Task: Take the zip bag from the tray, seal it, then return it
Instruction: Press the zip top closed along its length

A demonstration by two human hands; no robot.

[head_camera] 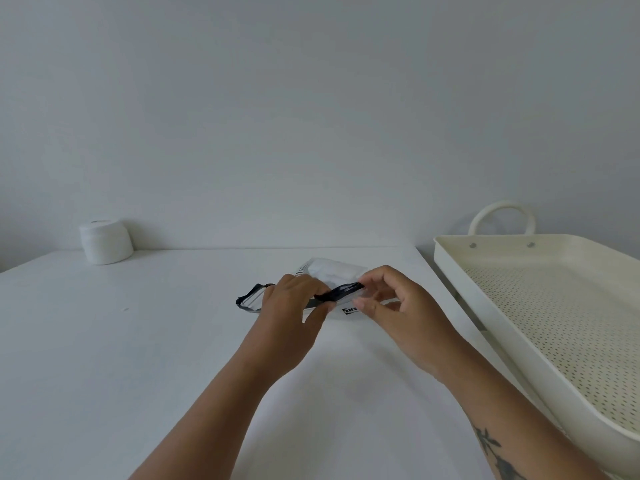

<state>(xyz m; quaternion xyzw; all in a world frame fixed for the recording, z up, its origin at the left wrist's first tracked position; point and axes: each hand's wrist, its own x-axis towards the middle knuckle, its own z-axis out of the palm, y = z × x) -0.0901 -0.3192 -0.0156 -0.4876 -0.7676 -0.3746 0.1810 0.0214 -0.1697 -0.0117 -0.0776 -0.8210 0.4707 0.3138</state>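
A clear zip bag (335,272) with a black zip strip lies on the white table (138,341), just left of the tray. My left hand (294,306) pinches the strip near its middle, and the strip's left end sticks out past it and gapes apart. My right hand (391,306) pinches the strip's right end between thumb and forefinger. A small black logo shows on the bag between my hands. The cream tray (519,327) with a perforated floor and a loop handle stands at the right, with nothing in it.
A white roll of tissue (105,241) stands at the back left by the wall. The tray sits at the table's right side, partly past its edge. The wall runs along the table's far edge.
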